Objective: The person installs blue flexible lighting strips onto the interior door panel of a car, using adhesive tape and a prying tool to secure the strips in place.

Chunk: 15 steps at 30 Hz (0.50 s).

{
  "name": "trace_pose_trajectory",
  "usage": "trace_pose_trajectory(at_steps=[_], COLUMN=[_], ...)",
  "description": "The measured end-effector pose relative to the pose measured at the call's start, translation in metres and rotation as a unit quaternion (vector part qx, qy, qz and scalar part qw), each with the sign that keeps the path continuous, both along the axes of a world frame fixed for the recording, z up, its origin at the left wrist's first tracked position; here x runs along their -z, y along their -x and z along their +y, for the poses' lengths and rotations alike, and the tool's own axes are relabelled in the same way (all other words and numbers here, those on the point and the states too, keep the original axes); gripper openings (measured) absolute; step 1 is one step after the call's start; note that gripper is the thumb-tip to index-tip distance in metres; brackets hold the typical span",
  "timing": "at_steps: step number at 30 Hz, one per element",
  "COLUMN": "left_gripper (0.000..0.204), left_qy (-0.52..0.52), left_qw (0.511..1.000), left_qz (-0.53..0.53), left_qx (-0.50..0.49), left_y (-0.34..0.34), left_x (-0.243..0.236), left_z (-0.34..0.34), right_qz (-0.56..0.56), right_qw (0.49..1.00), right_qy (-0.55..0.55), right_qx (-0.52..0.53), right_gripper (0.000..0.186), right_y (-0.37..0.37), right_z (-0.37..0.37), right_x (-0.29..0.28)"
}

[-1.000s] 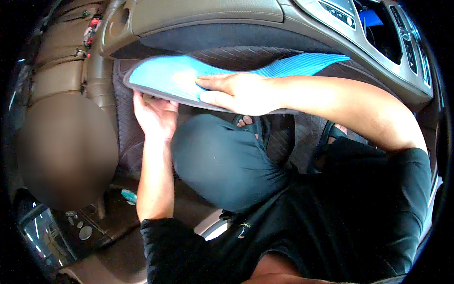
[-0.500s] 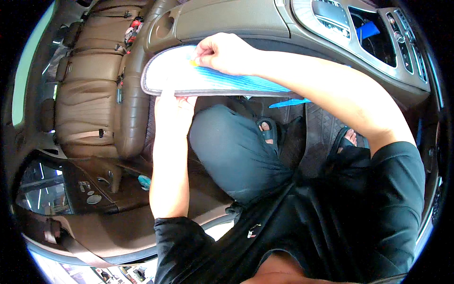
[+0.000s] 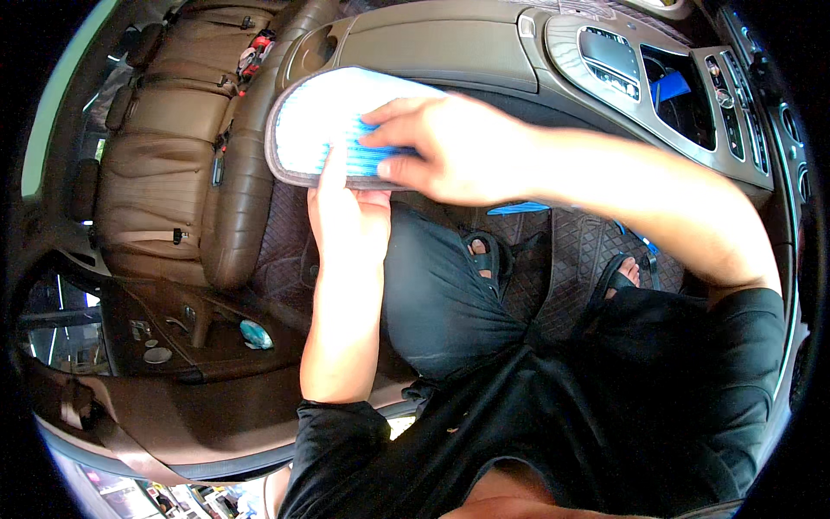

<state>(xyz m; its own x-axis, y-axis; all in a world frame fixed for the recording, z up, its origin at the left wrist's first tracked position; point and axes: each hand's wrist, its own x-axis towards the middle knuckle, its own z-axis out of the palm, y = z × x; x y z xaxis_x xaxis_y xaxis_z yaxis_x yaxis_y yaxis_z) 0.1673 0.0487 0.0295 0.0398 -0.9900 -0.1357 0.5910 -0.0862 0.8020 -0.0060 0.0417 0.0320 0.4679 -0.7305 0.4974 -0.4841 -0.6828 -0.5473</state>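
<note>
Mat (image 3: 316, 121) raised nearer than before, left hand (image 3: 346, 216) gripping underneath, right hand (image 3: 450, 147) apparently pressing flat on top.

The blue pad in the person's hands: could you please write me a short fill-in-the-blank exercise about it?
1. The right hand lies on ____ of the blue pad.
2. The left hand holds the pad from ____.
3. The pad's rim is ____ in colour.
4. The seat is covered in ____ leather.

Missing words: top; below; grey; brown
</note>
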Motion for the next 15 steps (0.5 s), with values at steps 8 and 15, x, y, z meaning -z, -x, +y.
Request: trace_pose_trajectory(at_steps=[8,15], left_gripper=[0.046,0.044], left_qy=[0.070,0.080], left_qw=[0.997,0.993], left_qz=[-0.033,-0.084], left_qx=[0.021,0.007], left_y=[0.019,0.030], left_x=[-0.005,-0.007], left_z=[0.009,0.017], right_qz=[-0.030,0.050], right_qw=[0.998,0.980], right_qy=[0.007,0.144], right_qx=[0.046,0.131], right_gripper=[0.028,0.032], right_y=[0.028,0.020], right_z=[-0.027,-0.025], right_x=[-0.025,-0.027])
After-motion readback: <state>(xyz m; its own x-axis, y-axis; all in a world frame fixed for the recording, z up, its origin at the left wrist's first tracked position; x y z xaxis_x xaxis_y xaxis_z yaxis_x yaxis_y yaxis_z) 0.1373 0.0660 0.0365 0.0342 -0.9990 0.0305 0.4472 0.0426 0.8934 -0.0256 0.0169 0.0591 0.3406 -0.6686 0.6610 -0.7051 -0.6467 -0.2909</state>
